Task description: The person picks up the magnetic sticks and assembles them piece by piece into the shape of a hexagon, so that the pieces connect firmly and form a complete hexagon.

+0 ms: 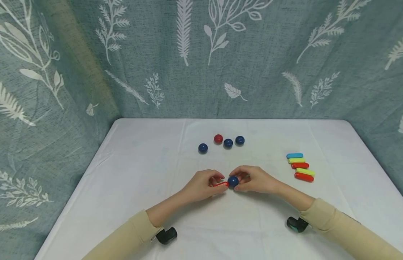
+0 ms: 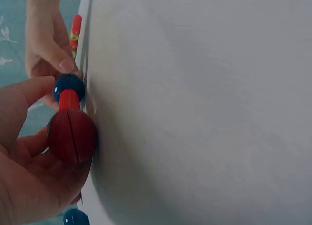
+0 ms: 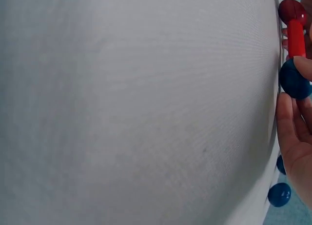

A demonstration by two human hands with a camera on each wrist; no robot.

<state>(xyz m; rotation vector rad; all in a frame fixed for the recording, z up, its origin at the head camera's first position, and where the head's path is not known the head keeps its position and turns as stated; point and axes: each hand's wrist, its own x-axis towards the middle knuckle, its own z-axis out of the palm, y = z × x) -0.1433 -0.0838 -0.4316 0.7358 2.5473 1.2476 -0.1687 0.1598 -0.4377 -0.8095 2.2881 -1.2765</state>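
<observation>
Near the middle of the table, my left hand [image 1: 203, 185] holds a red rod [image 1: 221, 184] that has a red ball [image 2: 72, 136] on its near end. In the head view the left fingers hide that red ball. My right hand [image 1: 258, 180] pinches a glossy blue ball [image 1: 233, 181] between thumb and fingers. The blue ball meets the other end of the rod, so ball, rod and ball stand in one line in both wrist views. A left finger reaches close to the blue ball in the left wrist view; whether it touches, I cannot tell.
Beyond the hands lie a red ball [image 1: 218, 139] and several blue balls [image 1: 203, 148]. A row of loose rods, with a blue rod [image 1: 294, 155], yellow rods [image 1: 296, 160] and red rods [image 1: 304, 177], lies at the right. White cloth [image 1: 149, 155] covers the table; a patterned curtain [image 1: 201, 90] hangs behind.
</observation>
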